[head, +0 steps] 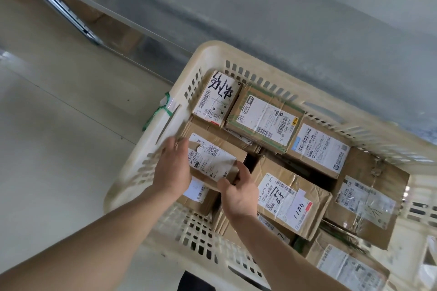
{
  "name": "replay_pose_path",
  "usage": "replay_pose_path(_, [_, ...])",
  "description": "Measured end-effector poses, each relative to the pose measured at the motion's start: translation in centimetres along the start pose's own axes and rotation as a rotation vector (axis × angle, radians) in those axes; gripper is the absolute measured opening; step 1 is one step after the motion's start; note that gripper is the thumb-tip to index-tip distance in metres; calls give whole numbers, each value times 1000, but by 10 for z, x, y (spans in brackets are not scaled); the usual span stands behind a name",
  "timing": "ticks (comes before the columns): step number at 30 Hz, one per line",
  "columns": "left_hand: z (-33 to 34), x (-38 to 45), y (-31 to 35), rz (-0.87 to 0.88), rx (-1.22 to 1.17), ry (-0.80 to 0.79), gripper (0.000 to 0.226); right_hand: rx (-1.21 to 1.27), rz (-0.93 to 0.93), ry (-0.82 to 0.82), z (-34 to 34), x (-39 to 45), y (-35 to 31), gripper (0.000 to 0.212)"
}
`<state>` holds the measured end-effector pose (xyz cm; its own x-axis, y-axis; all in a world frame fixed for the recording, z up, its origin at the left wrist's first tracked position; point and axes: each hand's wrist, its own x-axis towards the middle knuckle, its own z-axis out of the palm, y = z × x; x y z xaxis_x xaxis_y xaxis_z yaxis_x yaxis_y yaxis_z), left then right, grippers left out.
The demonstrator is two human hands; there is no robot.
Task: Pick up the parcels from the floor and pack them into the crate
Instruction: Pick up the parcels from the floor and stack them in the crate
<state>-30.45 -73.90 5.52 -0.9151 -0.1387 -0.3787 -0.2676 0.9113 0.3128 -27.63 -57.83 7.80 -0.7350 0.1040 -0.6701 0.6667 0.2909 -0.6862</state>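
A cream plastic crate (212, 54) with slotted walls stands on the floor, filled with several cardboard parcels bearing white labels. Both my hands hold one small cardboard parcel (217, 153) at the crate's left side, above other parcels. My left hand (172, 168) grips its left end, fingers curled over the edge. My right hand (238, 191) grips its near right corner. Beside it lie a parcel with black handwriting (217, 97), a green-taped parcel (264, 118) and a parcel marked 1186 (290, 201).
The pale tiled floor (59, 137) spreads to the left of the crate. A grey wall (283, 19) runs behind it. A metal frame (71, 19) with cardboard behind it stands at the upper left. Green tape (163, 108) is tied on the crate's left rim.
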Motion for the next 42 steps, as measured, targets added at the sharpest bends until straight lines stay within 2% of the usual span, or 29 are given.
replay_pose_path(2, [-8, 4, 6, -17, 65, -20, 60, -10, 5, -22, -5, 3, -4, 40])
replay_pose_path(6, [-20, 7, 7, 7, 195, -48, 51, -45, 7, -85, -14, 4, -17, 37])
replay_pose_path(9, [-20, 2, 5, 32, 212, -86, 55, -46, 24, -104, -22, -1, -23, 24])
replay_pose_path(11, [-20, -4, 5, 41, 206, -79, 52, -52, 21, -101, -27, -6, -24, 27])
replay_pose_path(13, [-22, -10, 6, 49, 179, -54, 50, -76, 32, -83, -31, -10, -24, 11])
replay_pose_path(14, [-25, -14, 7, 51, 152, -45, 50, -83, 36, -78, -33, -14, -26, 13])
replay_pose_path(17, [-41, -26, 12, 45, 55, -20, 48, -77, 35, -107, -43, -30, -36, 56])
replay_pose_path(18, [-48, -31, 15, 40, 28, -19, 49, -71, 45, -103, -48, -37, -42, 65])
replay_pose_path(24, [-88, -68, 44, -5, -99, -63, 57, -65, -16, -80, -88, -82, -73, 85])
replay_pose_path(27, [-109, -93, 70, -54, -209, -82, 60, -35, -37, -64, -115, -106, -84, 71])
replay_pose_path(30, [-129, -120, 101, -50, -287, -56, 59, -49, -73, -39, -147, -133, -92, 66])
replay_pose_path(36, [-172, -176, 170, -21, -329, 3, 57, -51, -152, 5, -210, -197, -102, 66])
replay_pose_path(40, [-198, -211, 210, 44, -360, 21, 57, -30, -216, 38, -251, -242, -108, 83])
replay_pose_path(42, [-210, -225, 226, 76, -376, 25, 58, -16, -247, 77, -267, -261, -110, 80])
